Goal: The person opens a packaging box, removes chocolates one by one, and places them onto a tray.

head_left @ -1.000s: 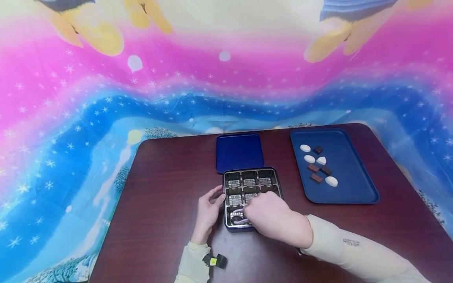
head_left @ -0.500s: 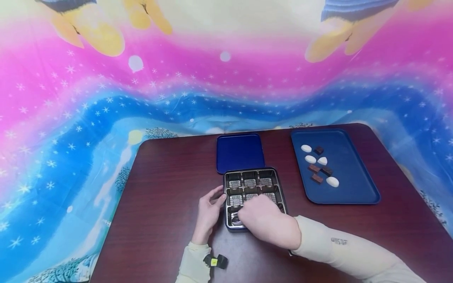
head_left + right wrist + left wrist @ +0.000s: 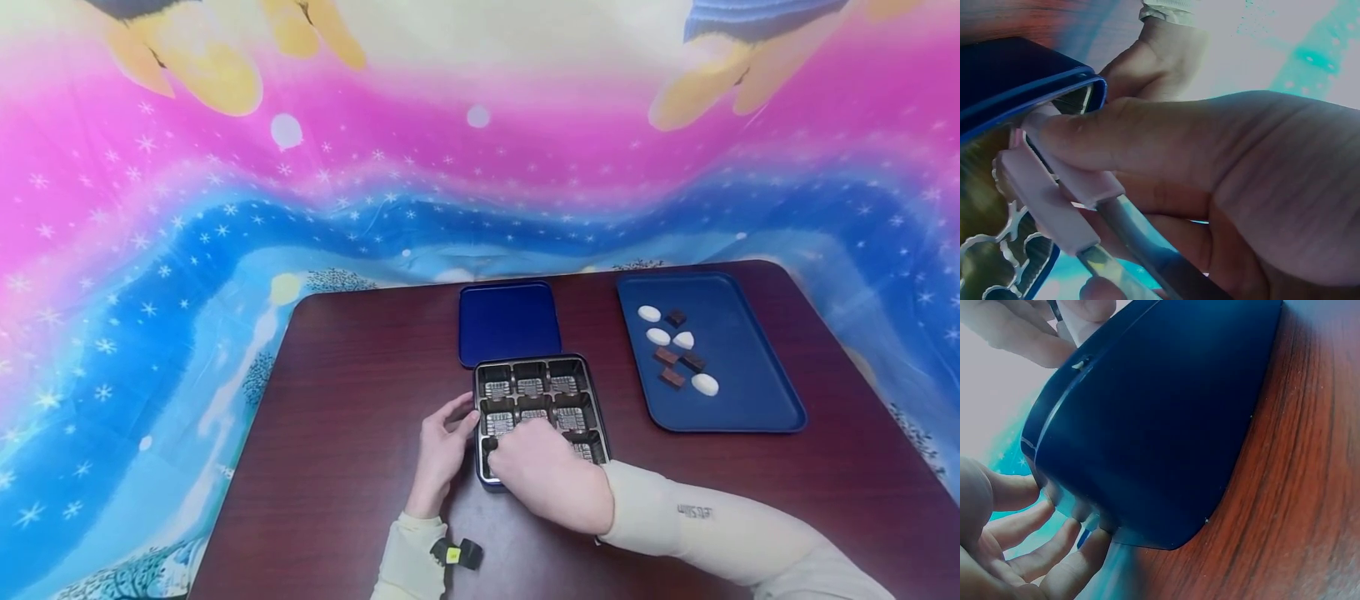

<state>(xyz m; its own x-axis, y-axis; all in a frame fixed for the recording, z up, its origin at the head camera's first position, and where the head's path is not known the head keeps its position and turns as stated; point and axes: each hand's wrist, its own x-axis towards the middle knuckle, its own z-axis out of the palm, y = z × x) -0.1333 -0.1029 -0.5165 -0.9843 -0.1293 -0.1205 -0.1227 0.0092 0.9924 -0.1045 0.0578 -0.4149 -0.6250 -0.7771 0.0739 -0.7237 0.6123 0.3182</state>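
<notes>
Right wrist view alone shows the right hand [image 3: 1210, 187] gripping pink-tipped metal tongs [image 3: 1060, 200]; left hand [image 3: 441, 450] fingers relaxed, touching the dark blue compartmented box [image 3: 536, 408]; the tongs' tips are hidden.

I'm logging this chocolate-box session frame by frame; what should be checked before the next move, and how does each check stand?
1. Left hand steadies the box at its left side, fingers against the wall: ok.
2. Right hand grips the tongs, pink tips at the box's near left corner: ok.
3. Anything held between the tong tips: cannot tell, hand hides them.
4. Back row of compartments shows only empty liners: ok.
5. Lid lies flat behind the box, out of the way: ok.
6. White and dark chocolates wait on the blue tray, within view: ok.
</notes>
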